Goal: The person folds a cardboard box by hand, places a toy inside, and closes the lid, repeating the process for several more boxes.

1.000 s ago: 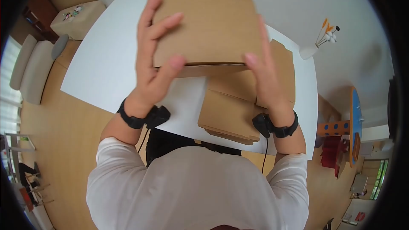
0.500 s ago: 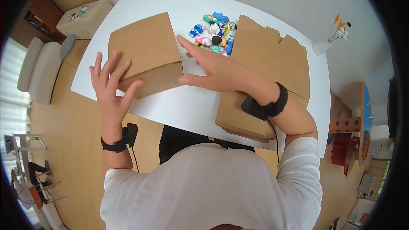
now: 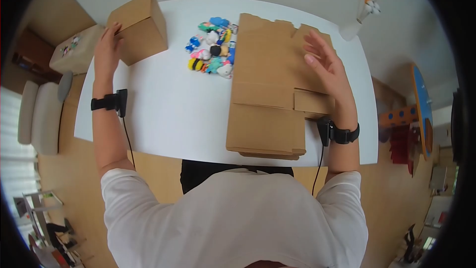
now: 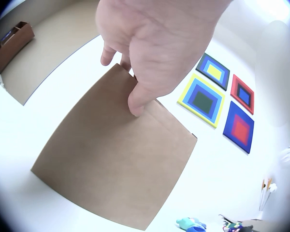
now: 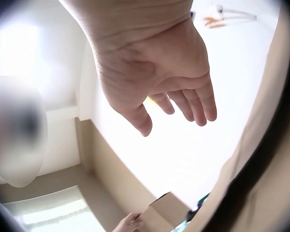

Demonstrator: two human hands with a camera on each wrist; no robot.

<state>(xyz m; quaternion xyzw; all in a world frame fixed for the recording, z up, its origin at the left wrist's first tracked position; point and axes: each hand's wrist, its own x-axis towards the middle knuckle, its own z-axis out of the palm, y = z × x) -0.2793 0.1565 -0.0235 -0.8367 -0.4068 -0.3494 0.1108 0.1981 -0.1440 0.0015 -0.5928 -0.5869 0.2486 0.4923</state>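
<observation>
Left hand [image 3: 106, 53], extended, touches the box [image 3: 144, 39] by the far-left corner, white surface [image 3: 163, 106] reaching the near edge; right hand [image 3: 328, 67], spread, above cardboard [image 3: 265, 59].

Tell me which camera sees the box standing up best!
The head view: it shows the box with its top and two sides, though the left hand covers a bit. The left wrist view is closer, but mostly shows one side. The right wrist view catches only part, small, at the bottom.
</observation>
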